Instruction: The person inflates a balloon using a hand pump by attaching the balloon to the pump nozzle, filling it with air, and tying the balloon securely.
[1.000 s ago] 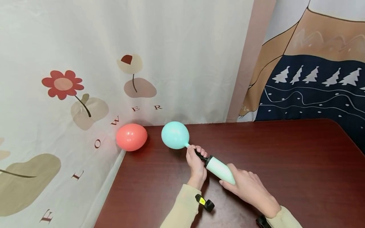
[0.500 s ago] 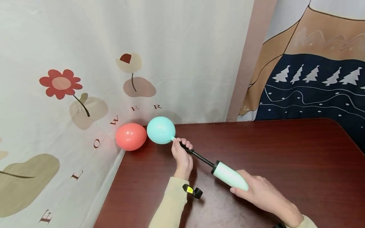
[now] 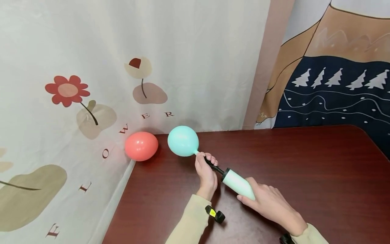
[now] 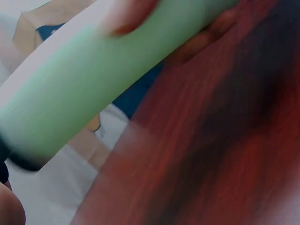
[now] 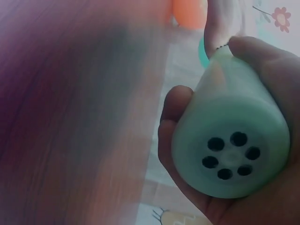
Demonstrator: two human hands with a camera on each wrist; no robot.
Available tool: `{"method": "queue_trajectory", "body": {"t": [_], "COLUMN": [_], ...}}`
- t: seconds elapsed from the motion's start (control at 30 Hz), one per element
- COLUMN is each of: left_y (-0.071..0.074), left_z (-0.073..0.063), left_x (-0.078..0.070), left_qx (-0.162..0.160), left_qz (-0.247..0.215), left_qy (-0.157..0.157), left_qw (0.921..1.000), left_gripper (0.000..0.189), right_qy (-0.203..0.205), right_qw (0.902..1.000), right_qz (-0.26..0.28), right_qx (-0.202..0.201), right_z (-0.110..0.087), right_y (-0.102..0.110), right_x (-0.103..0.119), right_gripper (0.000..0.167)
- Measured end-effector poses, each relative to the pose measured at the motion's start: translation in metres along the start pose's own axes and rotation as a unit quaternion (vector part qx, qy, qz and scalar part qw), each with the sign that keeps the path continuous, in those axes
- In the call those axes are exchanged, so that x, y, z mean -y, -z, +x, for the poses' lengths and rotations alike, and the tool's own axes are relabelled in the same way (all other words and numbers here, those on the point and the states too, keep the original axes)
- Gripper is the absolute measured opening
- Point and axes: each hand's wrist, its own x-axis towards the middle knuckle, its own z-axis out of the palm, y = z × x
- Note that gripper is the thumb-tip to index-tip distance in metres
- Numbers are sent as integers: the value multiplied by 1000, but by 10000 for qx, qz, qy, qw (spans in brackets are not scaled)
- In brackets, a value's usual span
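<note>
A light blue balloon (image 3: 183,141), rounded with air, sits on the black end of a hand balloon pump (image 3: 238,184). My left hand (image 3: 206,173) grips that black end with the balloon's neck at its fingers. My right hand (image 3: 269,203) holds the pump's pale green barrel from the rear, and a short length of black rod shows between barrel and left hand. In the right wrist view, fingers and thumb wrap the barrel (image 5: 229,117), whose end face has several dark holes. The barrel (image 4: 93,89) looks blurred in the left wrist view.
An inflated red balloon (image 3: 141,146) lies at the table's back left corner, against a pale curtain (image 3: 195,67) with printed flowers. The reddish-brown table (image 3: 304,162) extends to the right, before a dark cloth (image 3: 335,95) printed with trees.
The pump's black rod slid out as my hands drew apart, then went mostly back into the barrel. The blue balloon swung left towards the red one, then back right.
</note>
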Motion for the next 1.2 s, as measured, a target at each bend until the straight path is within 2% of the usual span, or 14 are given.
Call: {"method": "queue_trajectory", "body": {"t": [0.1, 0.23, 0.4, 0.6, 0.7, 0.8, 0.93, 1.03, 1.2], "left_y": [-2, 0, 7, 15, 17, 17, 13, 10, 7], "left_z": [-7, -6, 8, 31, 36, 34, 26, 16, 1], "left_x": [6, 8, 0, -18, -23, -22, -14, -5, 4], "left_qx": [42, -97, -316, -394, -375, -331, -228, -95, 42], "left_qz": [176, 266, 127, -83, -62, 16, 10, 15, 317], "left_qy": [85, 201, 312, 22, -18, 26, 73, 154, 279], "left_qw": [9998, 9994, 9989, 9992, 9993, 9994, 9997, 9998, 9991], "left_gripper": [27, 29, 31, 33, 34, 33, 26, 22, 24], "right_qy": [13, 30, -50, -38, 73, 44, -119, -160, -137], "right_qw": [10000, 9997, 9994, 9996, 9996, 9997, 9996, 9996, 9994], "right_qz": [27, 133, 284, 275, 241, 235, 229, 247, 310], "right_qx": [-92, -200, -166, -77, -113, 12, 134, 54, -47], "right_z": [4, 6, 1, -19, -24, -24, -18, -9, 4], "right_y": [-2, -7, -10, 4, 9, 7, -1, -6, -11], "right_x": [3, 8, 9, -2, -7, -8, -3, 4, 16], "right_gripper": [54, 50, 49, 49, 47, 48, 51, 51, 48]}}
